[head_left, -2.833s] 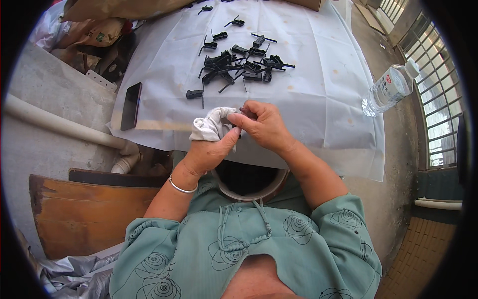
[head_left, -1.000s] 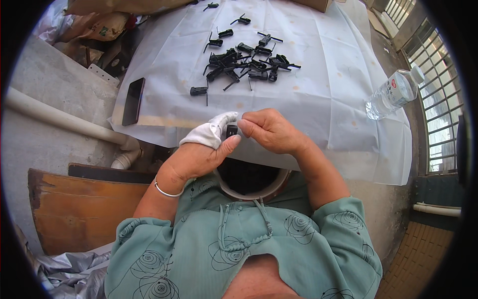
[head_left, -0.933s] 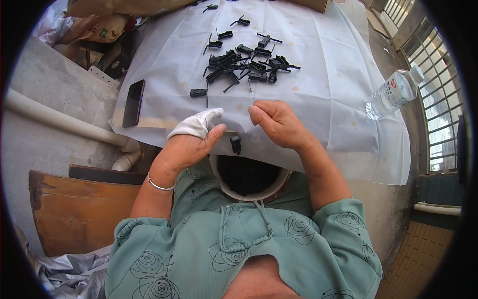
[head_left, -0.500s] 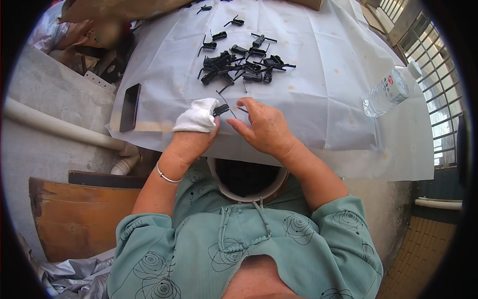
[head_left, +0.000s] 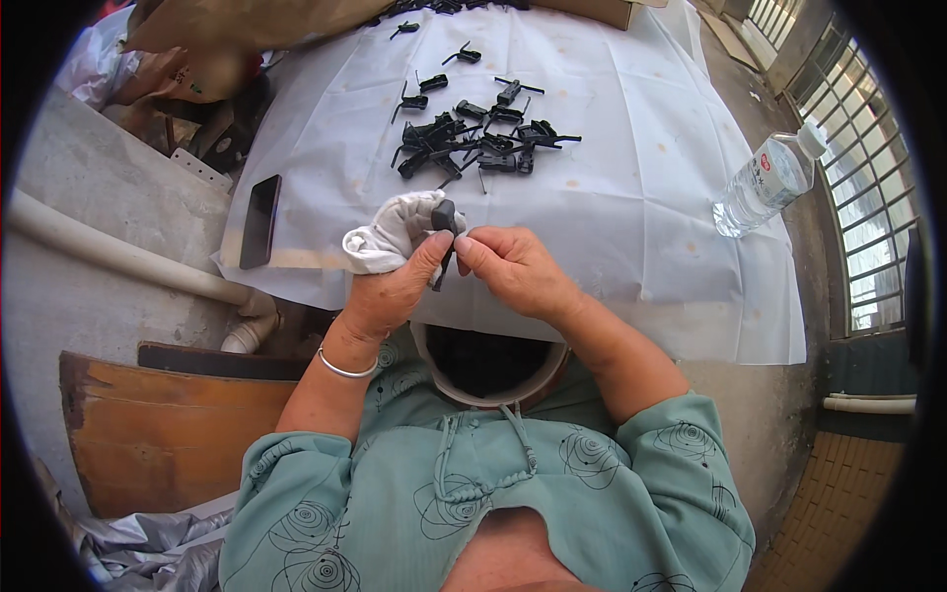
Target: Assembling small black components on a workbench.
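Note:
My left hand [head_left: 400, 286], with a white cloth or glove [head_left: 377, 242] over its fingers, grips a small black plastic part [head_left: 446, 217]. The part's rounded end points away from me, and a thin dark piece hangs below my thumb. Thumb and forefinger of my right hand [head_left: 523, 271] are pinched together against the part's right side. What exactly lies between them is hard to make out. Beyond both hands, a loose pile of similar black parts [head_left: 429, 143] with thin arms lies on the white sheet [head_left: 641, 237] covering the table.
A dark phone [head_left: 259, 222] lies at the table's left edge. On the right, a clear water bottle [head_left: 764, 187] stands. Below the table's near edge, a bucket [head_left: 421, 360] with dark contents sits between my legs. A cardboard box [head_left: 602, 12] is at the far side.
My hands have come together; the right fingers, apart before, now pinch at the part. The left hand has turned, so its thumb shows on the part and its rounded end points away.

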`<state>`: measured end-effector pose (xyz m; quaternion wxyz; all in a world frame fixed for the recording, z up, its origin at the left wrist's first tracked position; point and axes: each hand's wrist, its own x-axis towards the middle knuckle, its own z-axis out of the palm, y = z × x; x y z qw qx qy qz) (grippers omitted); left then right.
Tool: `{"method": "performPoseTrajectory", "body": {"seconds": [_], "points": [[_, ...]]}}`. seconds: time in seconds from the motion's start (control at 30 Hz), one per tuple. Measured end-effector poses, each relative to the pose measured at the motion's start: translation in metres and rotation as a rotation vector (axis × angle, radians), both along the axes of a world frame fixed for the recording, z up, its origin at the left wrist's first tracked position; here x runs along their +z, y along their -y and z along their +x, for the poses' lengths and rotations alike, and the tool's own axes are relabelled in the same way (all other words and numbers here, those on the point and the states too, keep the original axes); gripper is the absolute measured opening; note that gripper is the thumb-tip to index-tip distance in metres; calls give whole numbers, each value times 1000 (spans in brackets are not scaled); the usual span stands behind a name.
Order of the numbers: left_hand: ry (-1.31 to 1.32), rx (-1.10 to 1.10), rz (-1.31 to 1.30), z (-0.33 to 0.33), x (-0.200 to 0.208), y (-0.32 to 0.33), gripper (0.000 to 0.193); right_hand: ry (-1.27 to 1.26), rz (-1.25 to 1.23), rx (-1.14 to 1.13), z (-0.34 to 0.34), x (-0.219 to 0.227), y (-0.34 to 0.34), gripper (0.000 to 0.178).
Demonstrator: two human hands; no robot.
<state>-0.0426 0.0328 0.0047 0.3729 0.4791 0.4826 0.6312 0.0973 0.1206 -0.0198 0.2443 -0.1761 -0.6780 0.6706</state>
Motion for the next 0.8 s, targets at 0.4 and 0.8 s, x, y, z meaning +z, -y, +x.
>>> {"method": "performPoseTrajectory", "body": {"seconds": [0.4,0.8], "points": [[69,83,-148,13,-13,-5,27,-329,984,-293,0,8,9,13],[-61,84,-241,15,-3,7,31,102,398,-37,9,11,-10,20]]}}
